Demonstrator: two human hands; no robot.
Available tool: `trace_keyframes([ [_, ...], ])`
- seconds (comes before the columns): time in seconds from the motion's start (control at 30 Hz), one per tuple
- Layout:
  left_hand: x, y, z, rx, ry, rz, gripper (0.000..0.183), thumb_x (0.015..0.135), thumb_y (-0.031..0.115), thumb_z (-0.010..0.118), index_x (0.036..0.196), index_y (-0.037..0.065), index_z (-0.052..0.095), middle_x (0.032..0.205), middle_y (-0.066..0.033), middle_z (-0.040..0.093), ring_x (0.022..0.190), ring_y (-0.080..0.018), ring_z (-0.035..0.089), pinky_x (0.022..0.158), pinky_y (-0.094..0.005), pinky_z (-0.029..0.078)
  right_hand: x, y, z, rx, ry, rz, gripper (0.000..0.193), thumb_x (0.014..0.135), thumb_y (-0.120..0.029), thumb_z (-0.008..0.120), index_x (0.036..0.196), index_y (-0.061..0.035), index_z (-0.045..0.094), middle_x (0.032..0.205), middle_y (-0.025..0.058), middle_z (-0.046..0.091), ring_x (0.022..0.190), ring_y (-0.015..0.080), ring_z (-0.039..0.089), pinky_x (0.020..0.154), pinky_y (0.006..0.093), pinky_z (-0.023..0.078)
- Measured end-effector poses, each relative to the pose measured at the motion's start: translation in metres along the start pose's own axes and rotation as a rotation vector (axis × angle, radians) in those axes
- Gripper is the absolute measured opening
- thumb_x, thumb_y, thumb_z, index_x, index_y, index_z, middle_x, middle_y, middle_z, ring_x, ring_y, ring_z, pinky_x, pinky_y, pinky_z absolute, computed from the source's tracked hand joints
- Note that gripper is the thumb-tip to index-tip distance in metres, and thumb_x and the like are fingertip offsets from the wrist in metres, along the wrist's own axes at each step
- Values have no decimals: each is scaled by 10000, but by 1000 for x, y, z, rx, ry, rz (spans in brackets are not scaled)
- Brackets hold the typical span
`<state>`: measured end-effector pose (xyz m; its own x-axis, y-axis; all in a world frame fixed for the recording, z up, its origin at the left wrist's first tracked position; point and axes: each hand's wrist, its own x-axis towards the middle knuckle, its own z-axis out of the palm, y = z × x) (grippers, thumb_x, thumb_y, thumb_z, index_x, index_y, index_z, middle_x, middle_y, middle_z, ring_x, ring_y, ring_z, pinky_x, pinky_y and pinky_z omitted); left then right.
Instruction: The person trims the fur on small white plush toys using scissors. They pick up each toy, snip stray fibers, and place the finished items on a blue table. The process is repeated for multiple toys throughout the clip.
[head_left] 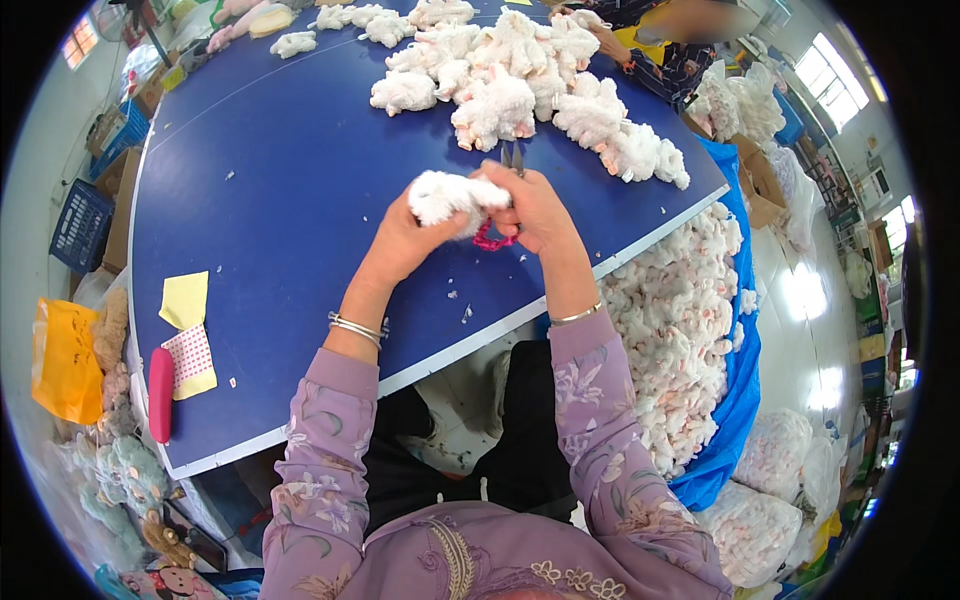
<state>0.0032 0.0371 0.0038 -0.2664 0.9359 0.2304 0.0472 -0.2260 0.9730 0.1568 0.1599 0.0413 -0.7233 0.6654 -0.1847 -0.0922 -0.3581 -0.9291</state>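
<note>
Over the near part of the blue table, my left hand is closed around a small white plush piece. My right hand grips a pair of scissors with dark blades pointing away from me. Their pink-wrapped handle hangs below my right fingers. The thumb side of my right hand also touches the plush. Beyond my hands lies a heap of similar white plush pieces with pinkish bits showing.
A blue-lined container full of white plush pieces stands right of the table edge. Yellow paper, a dotted sheet and a pink oblong object lie at the left edge. Another person's hand works at the far side.
</note>
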Motion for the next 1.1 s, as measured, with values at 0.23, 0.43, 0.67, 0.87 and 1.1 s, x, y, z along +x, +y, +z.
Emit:
trace_keyframes([
  [0.23, 5, 2, -10, -673, 360, -200, 376, 939, 210, 598, 1225, -27, 538, 1085, -114, 654, 955, -203, 665, 786, -322, 542, -4, 8, 3, -443, 43, -226, 184, 896, -144, 633, 1028, -16, 632, 831, 17, 625, 590, 16, 451, 493, 198, 358],
  [0.43, 6, -4, -16, -750, 361, -237, 371, 960, 283, 553, 1210, 9, 540, 1048, -85, 664, 884, -172, 675, 673, -307, 541, -11, 28, 28, -502, 22, -492, 209, 823, -99, 698, 979, -9, 593, 844, -1, 612, 680, 31, 488, 594, 201, 415],
  [0.67, 2, -6, -19, -706, 192, -321, 340, 987, 335, 506, 1173, 60, 578, 957, -35, 684, 745, -113, 674, 497, -221, 494, -26, 13, 41, -565, 20, -496, 191, 784, -67, 695, 936, -40, 581, 775, -23, 590, 631, 38, 445, 553, 226, 390],
  [0.87, 3, -8, -15, -640, 214, -374, 347, 983, 291, 529, 1157, -3, 586, 946, -64, 678, 755, -140, 673, 573, -257, 530, -28, 11, 43, -868, -12, -634, 187, 742, -67, 688, 842, -32, 534, 726, 59, 558, 605, 152, 485, 561, 291, 424],
  [1.1, 5, -8, -12, -467, 408, -214, 329, 927, 196, 611, 1143, -53, 597, 1008, -102, 678, 861, -186, 683, 736, -311, 549, -22, 33, 42, -798, 169, -653, 205, 730, -56, 645, 768, -9, 449, 616, 105, 490, 527, 191, 465, 525, 321, 424],
])
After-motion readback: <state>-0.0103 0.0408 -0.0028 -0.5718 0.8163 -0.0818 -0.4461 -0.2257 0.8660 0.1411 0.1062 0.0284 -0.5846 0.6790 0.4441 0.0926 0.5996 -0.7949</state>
